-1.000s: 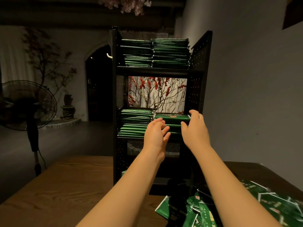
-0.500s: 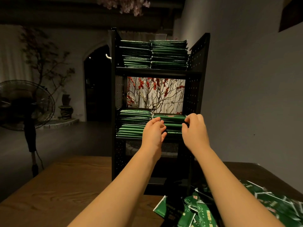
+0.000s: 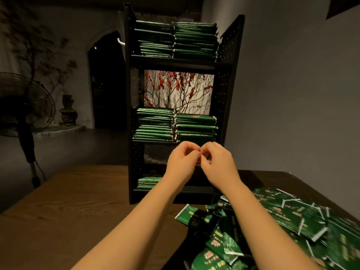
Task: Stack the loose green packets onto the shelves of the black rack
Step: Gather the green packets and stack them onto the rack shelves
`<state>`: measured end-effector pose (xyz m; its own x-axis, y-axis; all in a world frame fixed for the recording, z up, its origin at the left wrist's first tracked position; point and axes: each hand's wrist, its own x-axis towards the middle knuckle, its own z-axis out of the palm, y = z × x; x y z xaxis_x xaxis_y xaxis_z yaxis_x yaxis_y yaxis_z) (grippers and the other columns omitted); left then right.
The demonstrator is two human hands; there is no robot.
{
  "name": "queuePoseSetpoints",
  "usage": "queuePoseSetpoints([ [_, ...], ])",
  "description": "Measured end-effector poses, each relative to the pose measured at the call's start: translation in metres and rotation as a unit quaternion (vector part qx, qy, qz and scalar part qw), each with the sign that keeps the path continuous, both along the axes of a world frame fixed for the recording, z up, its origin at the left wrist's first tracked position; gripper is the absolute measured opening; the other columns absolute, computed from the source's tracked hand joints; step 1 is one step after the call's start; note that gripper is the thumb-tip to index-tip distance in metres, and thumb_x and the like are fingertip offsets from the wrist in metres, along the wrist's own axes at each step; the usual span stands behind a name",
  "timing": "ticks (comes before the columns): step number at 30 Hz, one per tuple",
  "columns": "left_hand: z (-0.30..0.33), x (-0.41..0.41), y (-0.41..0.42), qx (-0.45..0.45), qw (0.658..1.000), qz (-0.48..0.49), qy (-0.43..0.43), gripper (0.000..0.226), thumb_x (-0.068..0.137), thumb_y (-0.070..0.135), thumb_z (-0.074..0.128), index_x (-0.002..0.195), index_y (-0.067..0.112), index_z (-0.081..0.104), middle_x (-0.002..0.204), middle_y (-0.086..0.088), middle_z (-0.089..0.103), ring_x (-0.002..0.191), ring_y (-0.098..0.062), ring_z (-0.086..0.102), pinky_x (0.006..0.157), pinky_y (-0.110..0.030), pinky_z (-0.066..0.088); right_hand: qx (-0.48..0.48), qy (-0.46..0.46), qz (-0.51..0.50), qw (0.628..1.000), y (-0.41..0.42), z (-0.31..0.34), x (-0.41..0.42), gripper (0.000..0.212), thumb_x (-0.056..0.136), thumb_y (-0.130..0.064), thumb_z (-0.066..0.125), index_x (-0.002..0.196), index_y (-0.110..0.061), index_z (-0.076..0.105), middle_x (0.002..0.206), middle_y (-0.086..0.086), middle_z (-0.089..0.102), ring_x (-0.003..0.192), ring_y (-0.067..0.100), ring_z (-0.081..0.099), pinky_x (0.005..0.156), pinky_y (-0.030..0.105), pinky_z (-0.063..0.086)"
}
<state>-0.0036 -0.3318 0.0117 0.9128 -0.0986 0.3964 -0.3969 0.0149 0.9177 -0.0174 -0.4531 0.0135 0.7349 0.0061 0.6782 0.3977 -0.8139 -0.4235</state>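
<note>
The black rack (image 3: 227, 78) stands on the wooden table (image 3: 78, 211). Two stacks of green packets (image 3: 194, 41) fill its top shelf. Its middle shelf holds a left stack (image 3: 153, 124) and a slightly lower right stack (image 3: 195, 126). A thin stack (image 3: 149, 182) lies at the left of the bottom shelf. Loose green packets (image 3: 292, 217) are heaped on the table at lower right. My left hand (image 3: 182, 161) and my right hand (image 3: 218, 162) hover side by side just below the middle shelf's front edge, fingers curled, fingertips nearly meeting, holding nothing.
A standing fan (image 3: 23, 106) is on the floor to the left of the table. A grey wall (image 3: 292, 94) runs close along the rack's right side. Bare wood lies to the left of the rack.
Both hands have let go of the right middle-shelf stack and pulled back and down from it, curling their fingers. The view has dipped toward the loose pile.
</note>
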Motion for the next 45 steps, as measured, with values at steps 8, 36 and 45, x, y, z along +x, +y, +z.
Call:
queuePoseSetpoints([
  [8, -0.083, -0.027, 0.009, 0.199, 0.980, 0.002, -0.011, 0.009, 0.091, 0.020, 0.062, 0.084, 0.026, 0.061, 0.074, 0.007, 0.059, 0.067, -0.007, 0.053, 0.066, -0.026, 0.043, -0.074, 0.143, 0.001, 0.987, -0.025, -0.072, -0.037, 0.011, 0.095, -0.025, 0.057, 0.099, -0.025, 0.068, 0.091, -0.009, 0.059, 0.083, 0.008, 0.055, 0.073, 0.023, 0.043],
  [36, -0.182, -0.064, 0.040, 0.600, 0.797, -0.034, -0.064, 0.079, 0.076, 0.083, 0.051, 0.144, 0.047, 0.033, 0.148, 0.010, 0.030, 0.137, -0.019, 0.025, 0.103, -0.043, 0.022, -0.212, 0.249, -0.093, 0.941, -0.004, -0.173, -0.086, 0.036, 0.099, -0.048, 0.033, 0.121, -0.036, 0.058, 0.123, -0.015, 0.060, 0.121, 0.012, 0.050, 0.104, 0.044, 0.031],
  [45, -0.188, -0.063, 0.103, 0.576, 0.812, 0.034, -0.084, 0.082, 0.062, 0.089, 0.032, 0.129, 0.045, 0.048, 0.132, 0.013, 0.037, 0.130, -0.014, 0.028, 0.097, -0.037, 0.023, -0.164, 0.260, 0.002, 0.951, 0.048, -0.177, -0.075, 0.046, 0.096, -0.055, 0.041, 0.136, -0.033, 0.050, 0.144, -0.012, 0.046, 0.136, 0.014, 0.038, 0.107, 0.043, 0.030],
])
